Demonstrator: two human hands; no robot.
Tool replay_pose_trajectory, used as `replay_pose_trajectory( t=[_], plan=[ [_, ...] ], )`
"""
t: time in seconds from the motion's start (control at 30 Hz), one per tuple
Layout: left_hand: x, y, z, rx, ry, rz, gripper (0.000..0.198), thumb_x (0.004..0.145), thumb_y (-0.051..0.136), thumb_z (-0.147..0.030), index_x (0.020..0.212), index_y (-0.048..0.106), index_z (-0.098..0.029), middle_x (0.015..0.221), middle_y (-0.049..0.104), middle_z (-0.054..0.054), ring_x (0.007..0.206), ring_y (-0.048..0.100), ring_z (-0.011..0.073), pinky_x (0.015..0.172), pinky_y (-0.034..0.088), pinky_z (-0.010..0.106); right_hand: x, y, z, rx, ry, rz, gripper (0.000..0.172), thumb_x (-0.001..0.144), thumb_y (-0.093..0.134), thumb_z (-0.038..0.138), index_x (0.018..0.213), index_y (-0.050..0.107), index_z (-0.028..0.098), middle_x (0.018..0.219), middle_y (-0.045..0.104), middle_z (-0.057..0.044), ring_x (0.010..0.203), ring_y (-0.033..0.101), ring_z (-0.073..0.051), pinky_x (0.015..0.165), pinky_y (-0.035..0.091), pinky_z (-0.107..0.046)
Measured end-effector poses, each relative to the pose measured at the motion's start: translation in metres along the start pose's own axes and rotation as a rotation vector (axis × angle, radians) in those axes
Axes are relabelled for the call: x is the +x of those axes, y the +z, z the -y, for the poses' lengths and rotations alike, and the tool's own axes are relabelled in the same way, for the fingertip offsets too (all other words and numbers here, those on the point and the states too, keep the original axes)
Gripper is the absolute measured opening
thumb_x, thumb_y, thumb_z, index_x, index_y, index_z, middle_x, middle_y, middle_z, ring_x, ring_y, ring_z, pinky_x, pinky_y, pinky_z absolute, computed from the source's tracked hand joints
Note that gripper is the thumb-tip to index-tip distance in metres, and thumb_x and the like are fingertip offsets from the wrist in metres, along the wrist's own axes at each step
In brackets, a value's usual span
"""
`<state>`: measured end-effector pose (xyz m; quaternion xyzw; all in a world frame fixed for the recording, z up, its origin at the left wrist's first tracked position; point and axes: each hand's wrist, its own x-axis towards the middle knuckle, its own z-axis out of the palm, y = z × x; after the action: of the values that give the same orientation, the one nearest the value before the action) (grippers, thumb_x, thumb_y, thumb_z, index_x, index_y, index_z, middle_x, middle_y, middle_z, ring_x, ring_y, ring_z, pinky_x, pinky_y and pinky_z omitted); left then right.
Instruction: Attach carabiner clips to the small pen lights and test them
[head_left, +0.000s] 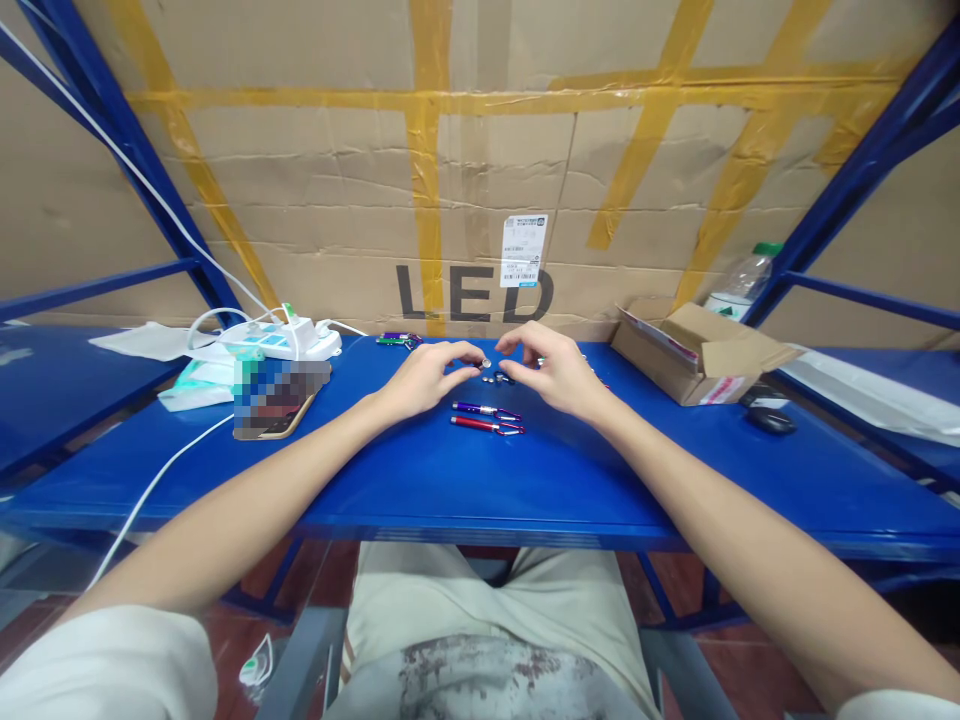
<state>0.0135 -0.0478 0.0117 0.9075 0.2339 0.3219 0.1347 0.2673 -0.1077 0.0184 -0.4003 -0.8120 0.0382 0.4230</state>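
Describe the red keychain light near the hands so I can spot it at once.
On the blue table, look just nearer the camera than the left hand and right hand. Two small pen-shaped lights lie side by side; the red keychain light is the nearer one, below the purple one.

A white power strip is seen at the back left of the blue table, its white cable trailed over the front edge. A phone is laid just in front of it, beside a teal-and-white packet. To the right, an open cardboard box is set down, with a clear plastic bottle behind it and a black mouse nearby. The back is closed off by a taped cardboard sheet marked LED.
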Motion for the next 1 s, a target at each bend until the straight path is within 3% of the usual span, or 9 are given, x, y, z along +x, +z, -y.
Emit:
replay_pose_trajectory(
  t=[0.47, 0.7, 0.9, 1.0],
  plan=[
    [0.0, 0.001, 0.006, 0.062, 0.016, -0.036, 0.02, 0.106, 0.064, -0.034, 0.119, 0.075, -0.023, 0.118, 0.082, 0.005, 0.104, 0.075, 0.0232, 0.096, 0.056, 0.036, -0.002, 0.001, 0.008, -0.088, -0.101, 0.129, 0.023, 0.105, 0.061, 0.03, 0.124, 0.074, 0.025, 0.116, 0.066, -0.01, 0.107, 0.063, -0.029, 0.098, 0.051, -0.042],
    [-0.001, 0.001, 0.01, 0.158, 0.072, -0.033, 0.018, 0.106, 0.066, -0.03, 0.12, 0.075, -0.023, 0.119, 0.082, 0.006, 0.108, 0.074, 0.0256, 0.099, 0.054, 0.039, -0.003, 0.003, 0.005, -0.217, -0.2, 0.16, 0.019, 0.108, 0.058, 0.029, 0.119, 0.072, 0.025, 0.115, 0.066, -0.011, 0.108, 0.063, -0.029, 0.094, 0.051, -0.043],
    [0.0, -0.001, 0.011, 0.122, 0.08, -0.025, 0.019, 0.107, 0.064, -0.032, 0.12, 0.074, -0.022, 0.12, 0.082, 0.006, 0.109, 0.075, 0.0243, 0.1, 0.055, 0.037, -0.002, 0.002, 0.0, -0.21, -0.104, 0.022, 0.018, 0.109, 0.054, 0.026, 0.119, 0.069, 0.024, 0.115, 0.069, -0.011, 0.109, 0.063, -0.03, 0.098, 0.05, -0.043],
    [0.001, -0.002, 0.01, 0.082, 0.06, -0.02, 0.021, 0.107, 0.062, -0.033, 0.119, 0.075, -0.022, 0.121, 0.082, 0.006, 0.11, 0.075, 0.0241, 0.101, 0.056, 0.037, -0.005, 0.009, -0.011, -0.331, -0.066, 0.133, 0.028, 0.11, 0.053, 0.028, 0.131, 0.071, 0.023, 0.123, 0.069, -0.014, 0.114, 0.058, -0.034, 0.104, 0.046, -0.049]
  ],
)
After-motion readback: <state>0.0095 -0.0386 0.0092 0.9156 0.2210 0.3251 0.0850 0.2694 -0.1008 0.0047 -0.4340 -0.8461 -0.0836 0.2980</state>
